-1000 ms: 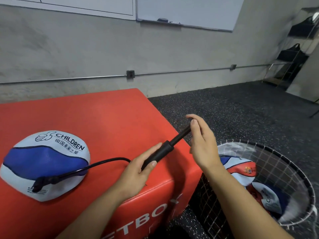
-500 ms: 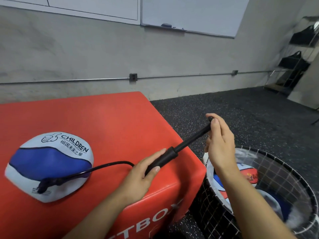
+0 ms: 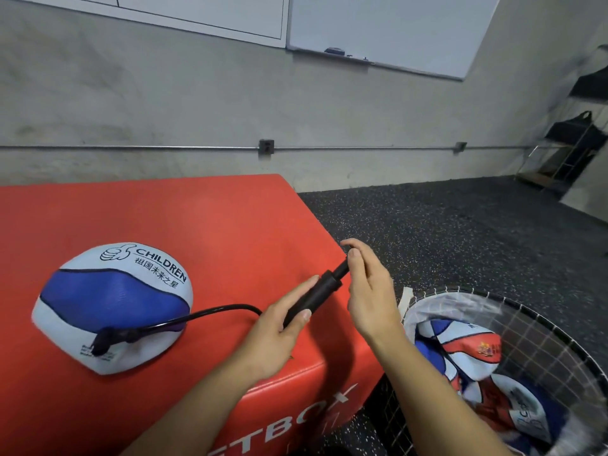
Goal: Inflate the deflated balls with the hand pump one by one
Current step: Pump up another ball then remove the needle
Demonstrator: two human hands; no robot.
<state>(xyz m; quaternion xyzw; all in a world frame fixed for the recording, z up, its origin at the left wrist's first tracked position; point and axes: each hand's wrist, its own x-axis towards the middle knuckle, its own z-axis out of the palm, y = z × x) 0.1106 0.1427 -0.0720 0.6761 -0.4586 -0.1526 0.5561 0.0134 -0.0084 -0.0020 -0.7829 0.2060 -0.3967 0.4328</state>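
The ball [image 3: 112, 304], a blue and white one printed CHILDREN, lies flattened and domed on the left of the red box [image 3: 210, 222]. A black hose [image 3: 217, 312] is plugged into its near edge and curves right across the box top to the pump [image 3: 312, 299]. The left hand [image 3: 279, 327] wraps the black pump barrel, thumb on the near side and fingers along the far side, holding it tilted up to the right above the box's right front corner. The pump rod shows only a short way out of the barrel. The right hand [image 3: 365, 291] pinches the pump handle at the rod's top end, thumb and forefinger closed on it, the other fingers loosely bent below. To the right, on the dark speckled floor [image 3: 460, 232] just beside the box, stands a wire basket [image 3: 559, 327] with more limp red, white and blue balls [image 3: 477, 360] inside.
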